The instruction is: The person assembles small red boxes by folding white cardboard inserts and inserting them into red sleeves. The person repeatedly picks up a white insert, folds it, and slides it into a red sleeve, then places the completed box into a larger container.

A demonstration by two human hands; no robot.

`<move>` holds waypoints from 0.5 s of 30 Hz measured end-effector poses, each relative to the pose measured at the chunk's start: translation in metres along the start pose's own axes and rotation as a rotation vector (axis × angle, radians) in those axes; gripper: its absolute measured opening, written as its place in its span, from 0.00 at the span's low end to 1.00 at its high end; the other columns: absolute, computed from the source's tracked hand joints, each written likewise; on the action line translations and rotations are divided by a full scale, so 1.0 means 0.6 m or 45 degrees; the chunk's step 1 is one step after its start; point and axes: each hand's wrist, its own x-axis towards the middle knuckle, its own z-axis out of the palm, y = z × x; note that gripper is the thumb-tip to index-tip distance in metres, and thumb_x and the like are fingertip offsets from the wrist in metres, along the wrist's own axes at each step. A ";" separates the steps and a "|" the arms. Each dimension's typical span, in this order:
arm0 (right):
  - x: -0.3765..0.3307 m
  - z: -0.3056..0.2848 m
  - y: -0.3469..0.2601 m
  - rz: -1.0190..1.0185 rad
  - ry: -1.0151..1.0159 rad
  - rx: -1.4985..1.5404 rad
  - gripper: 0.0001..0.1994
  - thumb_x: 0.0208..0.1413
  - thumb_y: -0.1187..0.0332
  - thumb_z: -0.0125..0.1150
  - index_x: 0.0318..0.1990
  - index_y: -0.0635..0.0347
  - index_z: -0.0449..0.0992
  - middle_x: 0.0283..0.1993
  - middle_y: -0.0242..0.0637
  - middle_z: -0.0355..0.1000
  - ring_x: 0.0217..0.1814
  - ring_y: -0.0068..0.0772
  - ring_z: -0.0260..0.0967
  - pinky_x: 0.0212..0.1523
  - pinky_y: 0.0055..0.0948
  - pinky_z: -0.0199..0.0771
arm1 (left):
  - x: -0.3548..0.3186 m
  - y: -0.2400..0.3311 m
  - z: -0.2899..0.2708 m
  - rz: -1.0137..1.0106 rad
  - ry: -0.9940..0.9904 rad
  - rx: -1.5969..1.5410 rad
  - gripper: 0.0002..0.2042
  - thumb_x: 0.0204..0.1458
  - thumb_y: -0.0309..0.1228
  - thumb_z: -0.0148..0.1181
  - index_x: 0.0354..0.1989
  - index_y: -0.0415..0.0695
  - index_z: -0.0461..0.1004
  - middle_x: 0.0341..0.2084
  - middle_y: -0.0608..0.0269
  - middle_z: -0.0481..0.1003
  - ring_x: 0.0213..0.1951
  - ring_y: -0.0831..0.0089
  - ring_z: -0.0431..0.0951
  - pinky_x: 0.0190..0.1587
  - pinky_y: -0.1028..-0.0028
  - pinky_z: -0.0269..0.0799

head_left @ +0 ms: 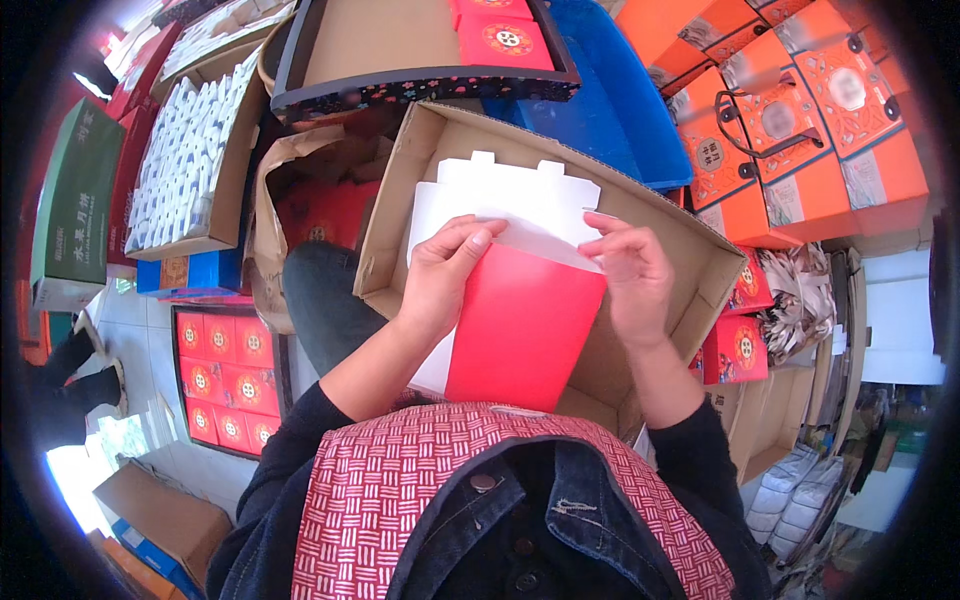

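A flat cardboard box blank lies over an open brown carton in front of my body. It shows a plain red panel and white tabbed flaps beyond it. Whether red and white are one piece or several stacked blanks, I cannot tell. My left hand grips the red panel's far left corner, thumb on top and fingers folded beneath. At the far right corner, my right hand has its fingers bent and its fingertips on the white flap's edge.
A patterned black-edged tray with red boxes stands beyond the carton, beside a blue plastic bin. Orange gift boxes are stacked at right. At left are a carton of white packets and a tray of red boxes.
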 end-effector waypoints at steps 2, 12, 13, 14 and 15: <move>0.037 -0.024 -0.047 0.257 -0.332 -0.097 0.05 0.57 0.74 0.57 0.31 0.67 0.75 0.32 0.39 0.74 0.41 0.31 0.73 0.44 0.27 0.70 | -0.009 0.011 0.005 0.046 -0.026 0.110 0.10 0.59 0.29 0.54 0.42 0.35 0.78 0.42 0.65 0.72 0.41 0.78 0.71 0.46 0.80 0.68; 0.116 0.008 -0.094 0.757 -1.022 -0.212 0.18 0.50 0.72 0.64 0.50 0.62 0.76 0.40 0.33 0.77 0.42 0.21 0.72 0.44 0.22 0.73 | -0.024 0.012 0.023 0.088 -0.040 -0.038 0.05 0.60 0.24 0.50 0.43 0.39 0.69 0.47 0.58 0.72 0.45 0.75 0.72 0.52 0.75 0.67; 0.117 0.006 -0.095 0.729 -1.050 -0.241 0.18 0.51 0.74 0.63 0.51 0.62 0.76 0.42 0.35 0.77 0.42 0.21 0.72 0.44 0.22 0.73 | -0.024 0.014 0.024 0.094 -0.055 -0.093 0.06 0.60 0.24 0.49 0.45 0.40 0.68 0.47 0.58 0.72 0.46 0.75 0.72 0.52 0.75 0.67; 0.117 0.005 -0.096 0.701 -1.077 -0.269 0.18 0.51 0.76 0.62 0.52 0.63 0.75 0.44 0.37 0.77 0.42 0.21 0.72 0.44 0.22 0.73 | -0.025 0.017 0.026 0.099 -0.072 -0.147 0.07 0.61 0.23 0.48 0.47 0.40 0.66 0.48 0.58 0.72 0.46 0.75 0.72 0.52 0.75 0.68; 0.116 0.004 -0.094 0.699 -1.035 -0.255 0.18 0.52 0.76 0.62 0.52 0.63 0.75 0.44 0.37 0.77 0.42 0.20 0.72 0.44 0.22 0.73 | -0.026 0.021 0.030 0.105 -0.064 -0.135 0.08 0.61 0.24 0.48 0.48 0.40 0.66 0.47 0.59 0.72 0.46 0.75 0.71 0.52 0.75 0.68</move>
